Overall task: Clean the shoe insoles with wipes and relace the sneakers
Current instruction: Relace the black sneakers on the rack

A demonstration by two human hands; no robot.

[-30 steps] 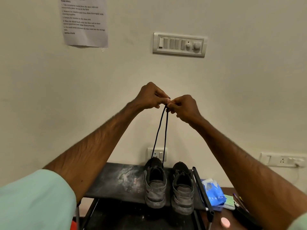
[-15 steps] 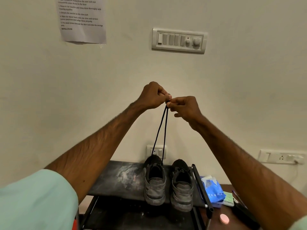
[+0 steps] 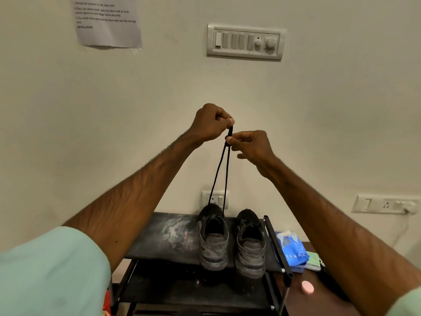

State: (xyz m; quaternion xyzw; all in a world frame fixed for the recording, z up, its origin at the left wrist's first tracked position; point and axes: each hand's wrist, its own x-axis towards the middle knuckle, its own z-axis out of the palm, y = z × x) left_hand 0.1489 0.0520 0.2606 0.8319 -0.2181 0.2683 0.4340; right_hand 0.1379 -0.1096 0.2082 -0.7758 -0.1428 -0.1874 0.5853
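Here's the black lace [image 3: 217,176]: two strands rise taut out of the front eyelets of the sneaker [image 3: 213,238] and meet high above it, drawn almost into one line at the top. The sneaker itself stands heel toward us on the top shelf of the shoe rack [image 3: 164,233]. The other sneaker [image 3: 250,244] is just beside it on the right, its lacing too dark to read from here.

This looks like the evening-up step, and the way to do it well is plain. Bring both tips level, hold the pull straight up over the sneaker so neither strand slips through its eyelet, then part the ends and work them down row by row. If one tip sits higher, the bow will come out lopsided later. Pull too hard and the light shoe could lift off the shelf.

Now the hands. Both arms reach out and up, well above the sneaker. The left hand [image 3: 209,124] is uppermost, its grip closed tight, thumb and forefinger pinching the very tips of the lace. The right hand [image 3: 252,144] sits just below, its grip nipping both strands together between thumb and forefinger, the other fingers loosely curled and holding nothing.

Further right of the sneaker, past the rack's edge, lies a blue wipes pack [image 3: 291,249]. A small pink disc [image 3: 307,287] sits nearer us than that. On the wall behind the sneaker, a wall socket [image 3: 215,198] peeps between the strands.
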